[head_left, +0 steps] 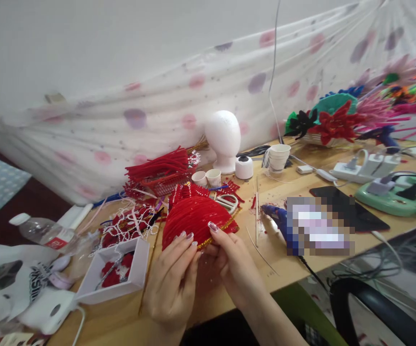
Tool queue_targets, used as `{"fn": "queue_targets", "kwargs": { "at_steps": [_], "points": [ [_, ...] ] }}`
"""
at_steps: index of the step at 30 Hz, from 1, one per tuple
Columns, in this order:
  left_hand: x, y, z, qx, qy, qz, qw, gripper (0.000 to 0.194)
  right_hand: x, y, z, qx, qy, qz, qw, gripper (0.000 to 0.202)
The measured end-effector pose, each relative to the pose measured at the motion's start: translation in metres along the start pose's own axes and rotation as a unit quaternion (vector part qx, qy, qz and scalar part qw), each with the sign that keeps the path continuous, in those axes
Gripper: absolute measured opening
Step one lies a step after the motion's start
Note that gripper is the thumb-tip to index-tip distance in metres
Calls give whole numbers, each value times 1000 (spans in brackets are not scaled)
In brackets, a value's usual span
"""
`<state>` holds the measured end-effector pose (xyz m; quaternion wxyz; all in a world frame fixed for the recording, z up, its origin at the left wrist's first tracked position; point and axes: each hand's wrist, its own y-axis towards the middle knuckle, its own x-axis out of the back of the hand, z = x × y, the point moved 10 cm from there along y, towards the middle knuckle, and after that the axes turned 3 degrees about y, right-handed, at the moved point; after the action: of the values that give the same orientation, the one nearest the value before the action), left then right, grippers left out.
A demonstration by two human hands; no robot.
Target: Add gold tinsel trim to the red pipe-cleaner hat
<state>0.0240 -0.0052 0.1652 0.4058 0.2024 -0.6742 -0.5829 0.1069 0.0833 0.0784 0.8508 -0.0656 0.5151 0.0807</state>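
Note:
Both hands hold a red dome-shaped piece (195,218), apparently made of rows of fuzzy chenille stems, above the table's front part. A thin gold trim (234,220) runs along its lower edge. My left hand (170,278) has its fingers closed on the lower left of that edge. My right hand (235,266) pinches the edge and trim, thumb on top; its other fingers are partly hidden underneath. Behind the piece lie scissors (229,201) with pale handles, partly covered. A red beaded part (189,191) shows just beyond its top.
A white foam head (223,137) stands behind, near paper cups (278,157) and a red basket (168,181) of red stems. Left are a white box (116,290) and a bottle (40,229). Right are a blue glue gun (278,220), a dark tablet (354,206) and corded power strips (391,199).

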Motion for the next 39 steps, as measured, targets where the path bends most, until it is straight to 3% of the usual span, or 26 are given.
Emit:
{"fn": "queue_targets", "kwargs": {
  "at_steps": [6, 15, 19, 23, 28, 30, 32, 36, 39],
  "points": [
    [8, -10, 8, 60, 15, -85, 994, 29, 7, 1, 12, 16, -9, -25, 1000, 30],
    [7, -18, 17, 103, -39, -97, 989, 24, 29, 1, 28, 45, 12, -83, 995, 27],
    [6, -28, 19, 118, -28, -93, 988, 24, 44, 2, 40, 59, 16, -129, 990, 25],
    [3, -36, 23, 151, -53, -98, 982, 25, 61, 0, 51, 50, 33, -213, 975, 27],
    [-6, -40, 27, 175, -82, -86, 977, 25, 71, -6, 62, 58, 80, -291, 952, 9],
    [-7, -41, 29, 181, -87, -92, 975, 27, 72, -7, 64, 59, 92, -300, 948, 2],
    [-7, -41, 33, 192, -110, -95, 970, 27, 73, -8, 66, 64, 96, -303, 946, 9],
    [-15, -37, 39, 220, -170, -54, 959, 17, 77, -7, 69, 64, 88, -307, 946, 17],
    [-14, -31, 34, 200, -185, -34, 962, 11, 79, -3, 72, 65, 81, -294, 950, 14]
  ]
}}
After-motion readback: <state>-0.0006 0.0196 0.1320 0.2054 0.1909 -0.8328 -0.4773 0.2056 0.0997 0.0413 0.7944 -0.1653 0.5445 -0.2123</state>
